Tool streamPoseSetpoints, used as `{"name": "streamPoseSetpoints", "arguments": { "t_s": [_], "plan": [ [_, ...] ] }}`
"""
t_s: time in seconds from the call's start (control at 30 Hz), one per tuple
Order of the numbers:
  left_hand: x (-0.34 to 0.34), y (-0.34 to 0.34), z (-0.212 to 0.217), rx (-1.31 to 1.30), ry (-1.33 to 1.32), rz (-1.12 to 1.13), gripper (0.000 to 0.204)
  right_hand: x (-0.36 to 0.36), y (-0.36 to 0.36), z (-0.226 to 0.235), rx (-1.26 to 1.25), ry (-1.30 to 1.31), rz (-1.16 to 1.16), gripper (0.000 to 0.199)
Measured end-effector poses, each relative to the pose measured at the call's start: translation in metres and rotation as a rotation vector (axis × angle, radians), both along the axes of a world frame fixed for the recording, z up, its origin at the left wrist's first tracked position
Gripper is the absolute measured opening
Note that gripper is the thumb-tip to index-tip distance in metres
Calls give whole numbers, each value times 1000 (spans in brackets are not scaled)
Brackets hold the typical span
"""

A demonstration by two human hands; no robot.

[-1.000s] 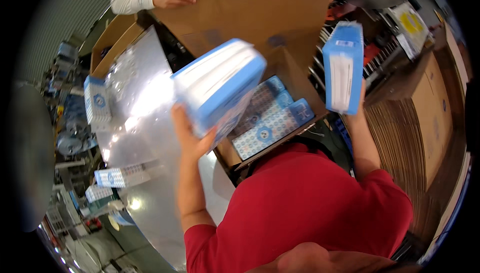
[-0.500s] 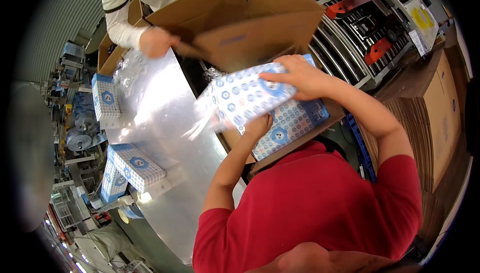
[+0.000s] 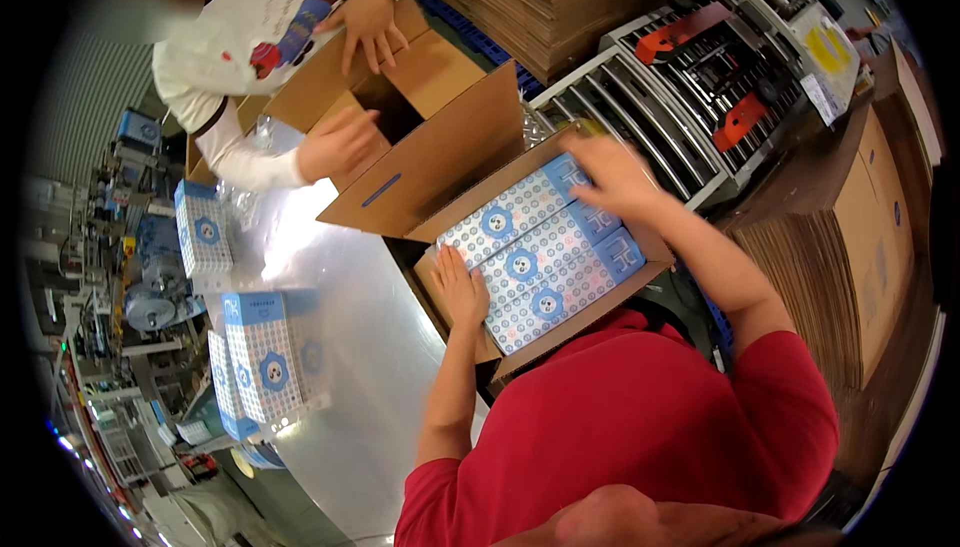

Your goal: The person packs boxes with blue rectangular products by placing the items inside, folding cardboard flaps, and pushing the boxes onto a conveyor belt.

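Three blue-and-white patterned packs lie side by side in an open cardboard carton [image 3: 592, 305] in front of me: a far pack [image 3: 535, 195], a middle pack [image 3: 548, 247] and a near pack [image 3: 572, 290]. My left hand [image 3: 463, 290] rests with its fingers stretched out against the left ends of the packs, by the carton's left wall. At the far right corner, my right hand [image 3: 612, 179] is over the blue end of the far pack, its fingers apart and slightly blurred. Neither hand grips a pack.
Across from me a co-worker's hands [image 3: 368, 27] are at another open carton [image 3: 425, 177]. More packs [image 3: 262, 352] stand on the metal table [image 3: 370, 397] at left. A roller conveyor [image 3: 640, 107] lies at far right; flattened cardboard [image 3: 810, 267] is stacked at right.
The pack that was tilted in my hands now lies in the carton, and both hands are off its middle. The co-worker's carton has shifted left and away from mine.
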State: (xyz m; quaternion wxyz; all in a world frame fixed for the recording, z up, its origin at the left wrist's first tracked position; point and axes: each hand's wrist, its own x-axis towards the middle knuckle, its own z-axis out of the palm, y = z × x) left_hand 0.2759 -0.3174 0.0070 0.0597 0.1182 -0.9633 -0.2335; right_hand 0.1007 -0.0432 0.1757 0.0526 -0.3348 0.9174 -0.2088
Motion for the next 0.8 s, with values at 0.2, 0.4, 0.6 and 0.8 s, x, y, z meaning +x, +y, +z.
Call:
{"name": "streamPoseSetpoints", "arguments": {
  "t_s": [0.2,0.4,0.6,0.8],
  "plan": [
    [-28,28,-13,176,164,-152,61,-10,64,-25,395,-431,-89,107],
    [-21,61,-8,143,5,211,58,-9,59,-89,367,-600,109,122],
    [42,-14,27,1317,62,452,40,-15,68,-94,335,-757,107,119],
    [-16,88,73,185,-173,-624,85,-17,74,-112,192,-783,81,116]
  ]
}}
